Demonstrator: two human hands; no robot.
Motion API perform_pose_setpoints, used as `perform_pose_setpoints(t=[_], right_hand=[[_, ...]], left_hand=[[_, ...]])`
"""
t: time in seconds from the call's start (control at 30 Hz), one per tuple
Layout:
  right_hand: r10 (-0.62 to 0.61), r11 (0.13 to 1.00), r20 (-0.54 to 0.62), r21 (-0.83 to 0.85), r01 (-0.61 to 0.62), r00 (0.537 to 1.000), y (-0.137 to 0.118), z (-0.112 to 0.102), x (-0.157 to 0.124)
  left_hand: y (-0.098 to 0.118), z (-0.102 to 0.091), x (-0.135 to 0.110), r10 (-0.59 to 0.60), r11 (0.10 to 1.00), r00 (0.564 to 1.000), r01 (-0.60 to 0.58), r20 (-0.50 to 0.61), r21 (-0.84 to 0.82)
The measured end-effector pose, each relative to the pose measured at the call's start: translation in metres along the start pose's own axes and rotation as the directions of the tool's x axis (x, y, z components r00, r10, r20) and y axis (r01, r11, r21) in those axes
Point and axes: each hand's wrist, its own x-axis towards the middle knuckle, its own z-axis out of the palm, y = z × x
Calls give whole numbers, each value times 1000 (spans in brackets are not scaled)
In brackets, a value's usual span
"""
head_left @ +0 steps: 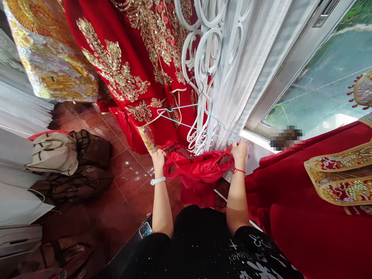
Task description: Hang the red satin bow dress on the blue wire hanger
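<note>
Currently:
step: small red garment stretched between both hands at lower centre of frame, under a pale blue wire hanger; looks like fitting garment to hanger
left hand: fingers closed, pinching garment's left edge; white wristband
right hand: closed on garment's right strap and the hanger's right tip; red cord at wrist
hanger: hooked on white scrollwork rack, centre
behind: red gold-embroidered gown, upper centre
next move: probably needs left strap lifted over hanger's left arm, right grip held steady
floor: bags at left
</note>
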Motion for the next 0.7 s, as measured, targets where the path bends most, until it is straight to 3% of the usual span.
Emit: perform_pose_setpoints(t=[0.07, 0.13, 0.2, 0.3, 0.37, 0.53, 0.63, 0.7], right_hand=[[134, 967, 133, 200, -159, 982, -1, 7, -2], [205, 845, 267, 436, -308, 942, -7, 15, -7], [172, 699, 367, 609, -375, 914, -15, 23, -13], [68, 584, 439, 711, -392, 896, -30, 35, -23], [43, 515, 458, 751, -413, 888, -42, 43, -26], [18, 392, 404, 839, -378, 915, -67, 59, -28], [-69, 397, 391, 855, -334, 918, -70, 57, -34], [-168, 442, 435, 836, -327, 885, -70, 52, -40]], left_hand=[[3, 8, -2, -137, 951, 986, 157, 93, -267], [5, 14, -7, -192, 907, 967, 239, 165, -346], [7, 16, -11, -214, 857, 948, 299, 237, -420], [7, 14, -17, -194, 718, 926, 359, 324, -597], [7, 13, -20, -139, 649, 940, 325, 313, -688], [7, 22, -24, -10, 700, 995, 77, 98, -710], [5, 24, -23, 65, 756, 997, -71, -34, -650], [4, 23, -23, 98, 781, 993, -119, -68, -613]])
